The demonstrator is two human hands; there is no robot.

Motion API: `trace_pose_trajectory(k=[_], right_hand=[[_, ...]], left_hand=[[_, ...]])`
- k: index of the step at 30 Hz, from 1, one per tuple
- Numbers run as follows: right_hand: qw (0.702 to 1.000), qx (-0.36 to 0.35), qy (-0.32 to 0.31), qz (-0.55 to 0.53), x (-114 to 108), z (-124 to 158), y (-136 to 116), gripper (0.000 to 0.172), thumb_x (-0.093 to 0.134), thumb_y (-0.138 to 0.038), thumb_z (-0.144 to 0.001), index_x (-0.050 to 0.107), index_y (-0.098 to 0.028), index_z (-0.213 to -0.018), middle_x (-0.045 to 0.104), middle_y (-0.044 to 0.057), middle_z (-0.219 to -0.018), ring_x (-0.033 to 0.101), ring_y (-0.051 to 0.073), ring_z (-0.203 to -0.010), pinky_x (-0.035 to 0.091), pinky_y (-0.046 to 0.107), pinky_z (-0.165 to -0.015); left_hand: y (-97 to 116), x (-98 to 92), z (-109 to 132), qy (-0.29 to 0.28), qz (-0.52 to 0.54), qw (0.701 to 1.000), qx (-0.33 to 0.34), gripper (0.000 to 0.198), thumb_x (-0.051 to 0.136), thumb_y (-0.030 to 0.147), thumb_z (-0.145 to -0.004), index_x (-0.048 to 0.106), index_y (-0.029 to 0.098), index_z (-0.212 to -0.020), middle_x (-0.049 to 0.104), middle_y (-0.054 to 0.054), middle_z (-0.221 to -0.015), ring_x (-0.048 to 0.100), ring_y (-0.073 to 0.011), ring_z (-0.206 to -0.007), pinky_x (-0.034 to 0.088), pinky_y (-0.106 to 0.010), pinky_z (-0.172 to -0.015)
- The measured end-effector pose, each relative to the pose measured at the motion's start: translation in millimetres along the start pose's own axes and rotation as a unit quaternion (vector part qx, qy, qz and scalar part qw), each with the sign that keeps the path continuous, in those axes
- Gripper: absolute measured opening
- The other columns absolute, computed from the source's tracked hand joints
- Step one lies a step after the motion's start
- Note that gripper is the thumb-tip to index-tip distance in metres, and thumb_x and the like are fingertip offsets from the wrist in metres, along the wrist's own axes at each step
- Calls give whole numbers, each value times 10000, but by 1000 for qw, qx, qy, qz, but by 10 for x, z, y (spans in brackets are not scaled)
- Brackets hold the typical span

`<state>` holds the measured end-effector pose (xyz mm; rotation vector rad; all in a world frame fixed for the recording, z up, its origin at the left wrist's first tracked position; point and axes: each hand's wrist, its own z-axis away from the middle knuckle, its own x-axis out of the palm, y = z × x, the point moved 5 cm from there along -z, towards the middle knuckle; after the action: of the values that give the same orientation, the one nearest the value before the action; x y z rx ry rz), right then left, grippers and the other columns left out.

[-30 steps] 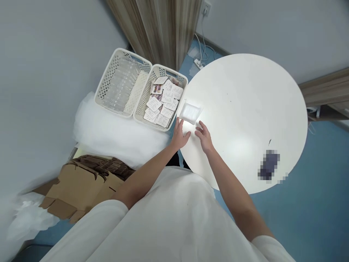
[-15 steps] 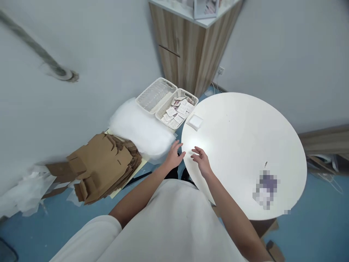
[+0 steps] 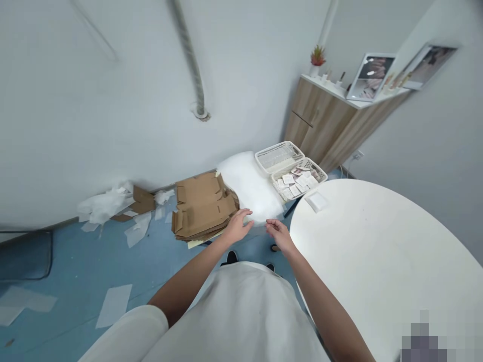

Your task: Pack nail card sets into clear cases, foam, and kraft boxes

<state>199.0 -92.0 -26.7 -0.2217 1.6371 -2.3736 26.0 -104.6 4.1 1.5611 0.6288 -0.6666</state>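
My left hand (image 3: 237, 227) is in the air in front of my body with nothing in it, thumb and fingers apart. It is nearest to the stack of flat brown cardboard boxes (image 3: 202, 201) and the front of a pile of white foam sheets (image 3: 251, 183). To its right my right hand (image 3: 279, 235) hovers beside the edge of the round white table (image 3: 362, 241), fingers loosely bent and holding nothing. A small white packet (image 3: 316, 201) lies on the table's near-left edge.
Behind the foam stand two white plastic baskets: one holds clear packaging (image 3: 277, 158), the other several small white cards (image 3: 298, 182). A wooden cabinet (image 3: 324, 120) fills the corner. Scraps of white wrap (image 3: 107, 203) and loose sheets (image 3: 114, 305) litter the blue floor.
My view has swung left, so the table, baskets and cabinet sit further right. Both hands stay raised and empty, and are now in front of the foam and boxes.
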Motion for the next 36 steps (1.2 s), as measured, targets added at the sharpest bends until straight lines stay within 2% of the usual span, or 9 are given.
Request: trace_pose_trajectory(k=[3, 7, 12, 18, 23, 26, 30, 33, 36], right_hand=[[996, -27, -36, 77, 431, -198, -73, 361, 538, -397, -701, 594, -191, -992, 631, 67, -951, 582, 180, -838, 450, 324, -750], [968, -73, -27, 239, 974, -478, -146, 391, 526, -355, -709, 573, -208, -1068, 551, 81, -1143, 500, 207, -1073, 398, 342, -887], [910, -86, -12, 405, 1393, -735, -161, 497, 529, -346, -712, 522, -148, -1167, 430, 126, -1292, 306, 245, -1264, 271, 365, -1012], [854, -67, -35, 515, 1590, -869, -186, 439, 509, -324, -742, 538, -164, -1150, 485, 119, -1247, 438, 257, -1154, 353, 372, -925], [799, -126, 13, 588, 1712, -857, -287, 293, 498, -183, -733, 620, -217, -998, 549, 90, -1152, 478, 262, -1078, 302, 449, -932], [819, -173, -1, 547, 1814, -838, -384, 323, 445, -123, -734, 620, -187, -998, 549, 96, -1126, 505, 212, -1048, 354, 368, -916], [887, -196, 12, 419, 1806, -848, -562, 363, 393, -145, -750, 598, -156, -1049, 544, 99, -1107, 533, 176, -1004, 418, 299, -872], [939, -172, 27, 297, 1713, -809, -634, 375, 415, -214, -754, 557, -168, -1098, 540, 96, -1116, 562, 184, -928, 446, 336, -831], [943, -190, 78, 260, 1647, -630, -652, 453, 476, -290, -743, 465, -179, -1182, 491, 108, -1183, 529, 204, -984, 444, 358, -821]], left_hand=[[-367, -355, 150, -3, -80, 996, -37, 359, 470, 341, -799, 493, 183, -1121, 510, -92, -1196, 468, -219, -1116, 380, -365, -934], [-964, -744, 366, -26, -199, 968, -148, 462, 450, 439, -786, 469, 172, -1162, 502, -131, -1199, 425, -295, -1147, 340, -453, -922], [-1482, -908, 578, -74, -203, 950, -227, 637, 373, 539, -782, 381, 110, -1253, 427, -185, -1272, 338, -328, -1216, 315, -435, -939], [-1703, -943, 754, -104, -124, 955, -250, 694, 365, 527, -777, 291, 83, -1305, 352, -183, -1331, 397, -289, -1183, 354, -353, -917], [-1641, -938, 745, -74, -147, 969, -186, 699, 463, 538, -724, 345, 130, -1279, 392, -152, -1304, 396, -288, -1177, 331, -364, -931], [-1536, -918, 691, -76, -159, 974, -145, 689, 469, 581, -711, 385, 166, -1255, 445, -131, -1265, 414, -288, -1157, 300, -391, -949], [-1425, -955, 622, -77, -156, 978, -114, 643, 482, 602, -703, 458, 185, -1192, 539, -120, -1164, 492, -291, -1070, 251, -450, -965], [-1366, -1009, 581, -68, -155, 983, -71, 408, 410, 492, -807, 556, 193, -1045, 608, -105, -1042, 558, -254, -972, 296, -427, -925], [-1343, -1023, 546, -78, -178, 980, -45, 326, 303, 323, -883, 594, 177, -866, 649, -97, -849, 605, -220, -834, 369, -373, -826]])
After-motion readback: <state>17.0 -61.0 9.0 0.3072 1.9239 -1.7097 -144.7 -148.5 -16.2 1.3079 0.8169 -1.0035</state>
